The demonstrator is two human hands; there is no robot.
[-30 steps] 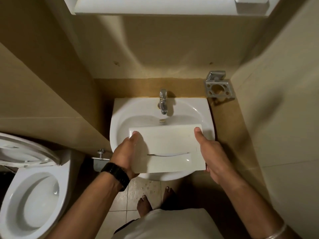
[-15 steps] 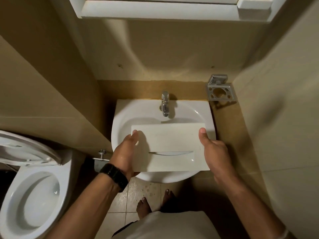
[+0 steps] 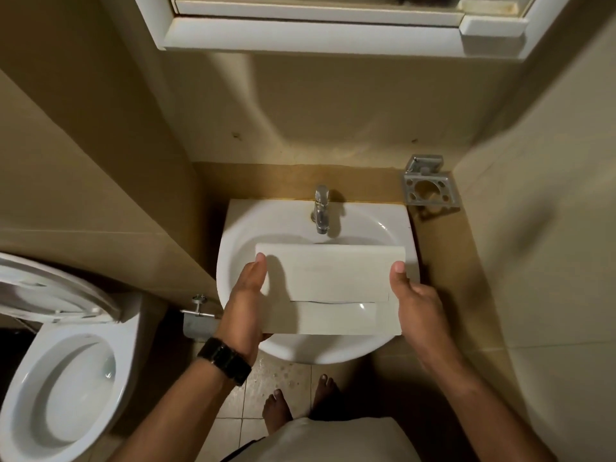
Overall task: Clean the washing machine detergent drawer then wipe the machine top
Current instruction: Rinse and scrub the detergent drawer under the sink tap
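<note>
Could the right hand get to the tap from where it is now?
Probably yes. The tap stands bare at the back of the sink, nothing before it, but the right hand grips the drawer and would have to let go first.

Sink (image 3: 383, 341): white ceramic basin, fixed against the back wall.
Faucet (image 3: 321, 208): chrome, at the middle of the sink's back edge, spout pointing forward over the bowl.
Toothbrush holder (image 3: 430, 190): metal, wall-mounted just beside the sink's back right corner.
Toilet (image 3: 66, 395): white, left of the sink, seat and lid raised.
Water valve (image 3: 199, 308): metal, on the wall between toilet and sink.
Cabinet (image 3: 320, 31): white-framed, above the sink.
Floor (image 3: 233, 405): pale tiles.
</note>
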